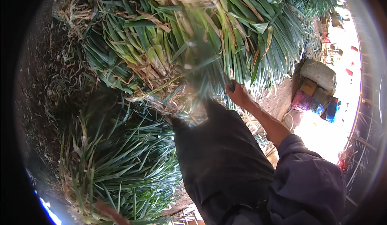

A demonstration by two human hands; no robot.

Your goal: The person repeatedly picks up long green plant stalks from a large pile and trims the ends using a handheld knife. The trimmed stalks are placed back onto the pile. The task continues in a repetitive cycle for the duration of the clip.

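My right hand (239,93) reaches in from the right, its fingers closed around the dark green ends of some long onion-type leaves (216,71). These leaves are blurred. Just beyond the hand rises a large heap of bundled green onions or leeks (260,40), with pale, dry-skinned stalks toward the top and middle. At the lower left picture edge a blurred brown shape, seemingly my left hand (110,213), lies over a second pile of long green leaves (136,164). Its fingers cannot be made out. My dark-clothed legs (223,152) stand between the heap and the camera.
Dry leaf litter covers the dark soil (42,71) at left. At the right stand a stuffed pale sack (317,74), a purple patterned bundle (302,101), a blue item (332,111) and a pale container (293,119), near glaring sunlit ground. A dark slatted structure (367,140) curves along the right rim.
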